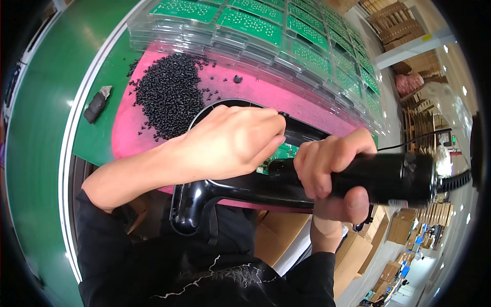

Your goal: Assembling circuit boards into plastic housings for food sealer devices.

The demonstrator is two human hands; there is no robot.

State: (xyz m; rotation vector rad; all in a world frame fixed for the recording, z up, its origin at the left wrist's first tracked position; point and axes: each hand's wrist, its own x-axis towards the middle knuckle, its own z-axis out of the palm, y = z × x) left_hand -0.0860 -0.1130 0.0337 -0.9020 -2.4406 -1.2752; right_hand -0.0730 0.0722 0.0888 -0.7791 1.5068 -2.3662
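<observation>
My left hand (232,140) rests with curled fingers on a glossy black plastic housing (215,192) that lies on a pink mat (128,128). A green circuit board (281,153) shows inside the housing, just under my fingers. My right hand (332,166) grips a black electric screwdriver (394,179), held level with its front end pointing left toward the board. The tool's tip is hidden behind my fingers. A black cable (455,181) runs off its rear to the right.
A heap of small black parts (169,94) lies on the mat behind the housing. Clear trays of green circuit boards (286,38) line the far side. A small black and grey object (96,105) sits on the green bench at left. Cardboard boxes (353,256) stand below right.
</observation>
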